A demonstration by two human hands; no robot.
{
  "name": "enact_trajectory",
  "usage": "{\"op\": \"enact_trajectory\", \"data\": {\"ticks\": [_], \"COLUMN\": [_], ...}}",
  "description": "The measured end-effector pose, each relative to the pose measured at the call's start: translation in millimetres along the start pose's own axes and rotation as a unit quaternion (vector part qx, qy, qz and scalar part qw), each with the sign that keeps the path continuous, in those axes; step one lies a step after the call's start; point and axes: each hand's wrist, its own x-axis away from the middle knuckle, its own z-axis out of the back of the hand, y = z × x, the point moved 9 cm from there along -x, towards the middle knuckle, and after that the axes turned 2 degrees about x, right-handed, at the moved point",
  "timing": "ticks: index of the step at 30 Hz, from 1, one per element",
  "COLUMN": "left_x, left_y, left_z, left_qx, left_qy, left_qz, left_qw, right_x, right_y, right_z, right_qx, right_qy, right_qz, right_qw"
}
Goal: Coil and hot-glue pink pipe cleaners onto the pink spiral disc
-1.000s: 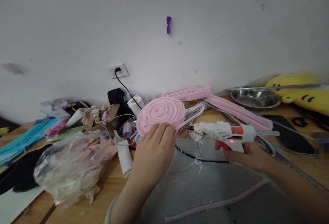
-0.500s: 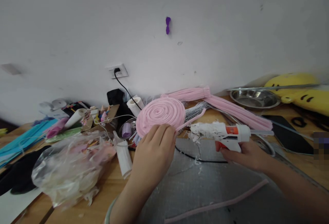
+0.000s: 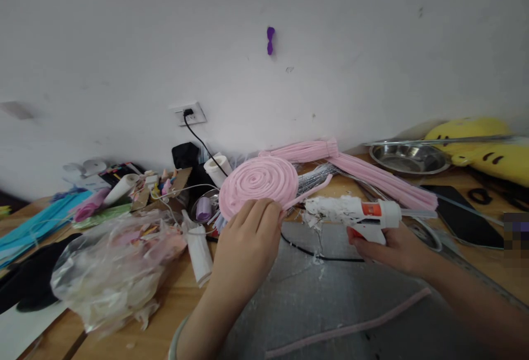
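Note:
My left hand (image 3: 252, 238) is closed on the near edge of a pink spiral disc (image 3: 258, 178) coiled from fuzzy pipe cleaner. From its right side a loose pink pipe cleaner end (image 3: 309, 190) sticks out and curls up at the tip. In my right hand (image 3: 392, 250) is a white glue gun (image 3: 351, 212) with an orange window and red trigger, its nozzle crusted with dried glue and pointing left toward the disc. A clear glue stick pokes from its back. Below, a single pink pipe cleaner (image 3: 351, 328) lies on the grey mat (image 3: 306, 299).
Pink pipe cleaner bundles (image 3: 372, 178) lie along the wall beside a steel bowl (image 3: 409, 159) and a yellow plush (image 3: 483, 145). At right is a black phone (image 3: 469, 216). A plastic bag of scraps (image 3: 119, 272) and white rolls crowd the left. A black cable (image 3: 306, 251) crosses the mat.
The glue gun has shifted very slightly left. The disc and my left hand stay almost where they were.

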Motion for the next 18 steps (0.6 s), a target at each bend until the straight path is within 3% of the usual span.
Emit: {"op": "enact_trajectory", "data": {"ticks": [15, 18], "left_x": [0.1, -0.1], "left_y": [0.1, -1.2], "left_z": [-0.1, -0.2], "left_qx": [-0.007, -0.005], "left_qy": [0.009, 0.006], "left_qz": [-0.002, 0.0], "left_qw": [1.0, 1.0], "right_x": [2.4, 4.8], "right_y": [5.0, 12.1], "right_z": [-3.1, 0.4], "right_qx": [-0.025, -0.038], "right_qy": [-0.029, -0.04], "right_qz": [0.008, -0.02], "right_qw": [0.999, 0.998]}}
